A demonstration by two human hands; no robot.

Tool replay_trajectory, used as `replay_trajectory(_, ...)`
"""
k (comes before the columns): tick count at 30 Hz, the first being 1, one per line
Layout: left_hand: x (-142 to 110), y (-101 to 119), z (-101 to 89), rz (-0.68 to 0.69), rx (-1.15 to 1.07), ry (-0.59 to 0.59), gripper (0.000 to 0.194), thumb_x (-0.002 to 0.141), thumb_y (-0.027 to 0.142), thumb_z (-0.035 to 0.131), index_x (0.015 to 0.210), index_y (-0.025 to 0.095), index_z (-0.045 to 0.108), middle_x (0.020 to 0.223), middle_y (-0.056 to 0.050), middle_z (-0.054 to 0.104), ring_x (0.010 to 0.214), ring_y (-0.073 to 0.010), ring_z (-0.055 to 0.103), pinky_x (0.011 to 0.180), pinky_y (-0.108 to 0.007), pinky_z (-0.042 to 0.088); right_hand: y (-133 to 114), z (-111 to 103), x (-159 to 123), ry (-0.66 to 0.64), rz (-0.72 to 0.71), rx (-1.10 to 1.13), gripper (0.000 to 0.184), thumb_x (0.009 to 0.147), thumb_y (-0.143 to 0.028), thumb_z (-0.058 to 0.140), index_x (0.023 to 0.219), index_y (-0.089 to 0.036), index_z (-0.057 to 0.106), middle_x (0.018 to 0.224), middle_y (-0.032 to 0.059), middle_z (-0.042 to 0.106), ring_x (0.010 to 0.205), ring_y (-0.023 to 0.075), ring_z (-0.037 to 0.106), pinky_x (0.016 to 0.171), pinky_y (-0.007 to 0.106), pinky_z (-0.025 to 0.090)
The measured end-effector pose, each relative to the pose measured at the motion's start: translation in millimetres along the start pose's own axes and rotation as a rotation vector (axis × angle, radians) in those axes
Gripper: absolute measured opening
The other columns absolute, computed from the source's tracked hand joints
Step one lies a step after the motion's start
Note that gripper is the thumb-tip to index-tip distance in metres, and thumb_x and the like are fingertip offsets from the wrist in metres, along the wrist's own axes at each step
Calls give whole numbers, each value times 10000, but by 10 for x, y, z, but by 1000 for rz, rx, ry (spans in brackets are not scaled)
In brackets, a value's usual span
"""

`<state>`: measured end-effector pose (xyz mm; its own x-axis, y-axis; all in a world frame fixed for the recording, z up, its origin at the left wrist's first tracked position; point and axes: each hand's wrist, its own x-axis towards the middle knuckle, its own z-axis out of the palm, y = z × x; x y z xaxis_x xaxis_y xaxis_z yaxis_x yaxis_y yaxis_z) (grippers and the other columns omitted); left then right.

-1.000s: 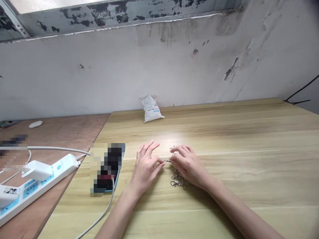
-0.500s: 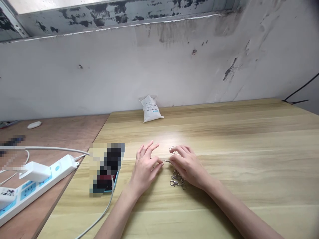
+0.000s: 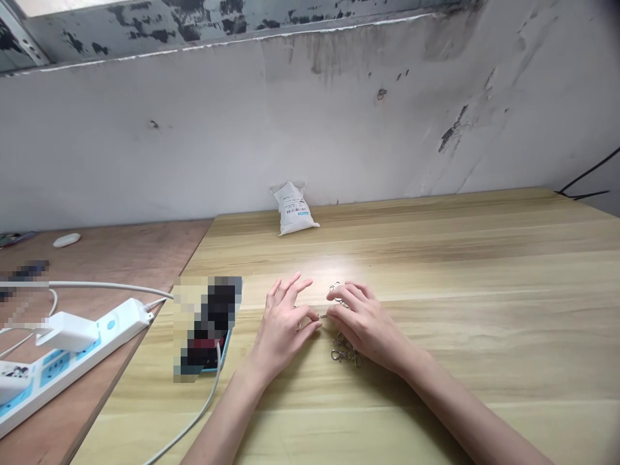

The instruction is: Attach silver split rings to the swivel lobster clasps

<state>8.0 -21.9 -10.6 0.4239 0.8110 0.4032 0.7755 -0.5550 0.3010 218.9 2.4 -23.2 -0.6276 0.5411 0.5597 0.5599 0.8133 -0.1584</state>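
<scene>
The left hand and right hand rest mid-table, fingertips drawn together and pinching a small metal clasp between them. More lobster clasps lie just below the right hand. Open pale wood tabletop spreads rightward and ahead to its far edge, where a white sealed bag stands against a stained wall, contents hidden.

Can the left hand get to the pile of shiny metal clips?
Probably yes. The left hand is very close to the metal swivel clasps. The right hand lies partly over them and could get in the way a little, but nothing else seems to block it.
</scene>
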Motion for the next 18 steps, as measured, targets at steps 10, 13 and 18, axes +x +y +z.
replay_trajectory(10,11,3,-23,1,-3,36,79,858,249,664,792,231,703,1356,-75,560,1374,-308,389,1111,-603,302,10,-39,7,6,57,50,148,957,-151,487,885,-201,606,1054,77,623,961,201,543,933,395,397)
replay_trajectory(13,8,4,-26,-2,-3,34,81,860,254,662,793,231,702,1362,-74,555,1378,-307,383,1117,-602,290,18,-54,8,19,68,51,138,955,-163,500,888,-199,615,1056,80,622,967,201,545,927,390,402)
replay_trajectory(18,14,10,-39,-5,3,42,90,869,252,650,797,227,699,1348,-78,564,1368,-304,395,1112,-595,299,23,-67,15,55,51,13,139,945,-172,522,865,-203,632,1036,79,636,946,202,555,911,383,411)
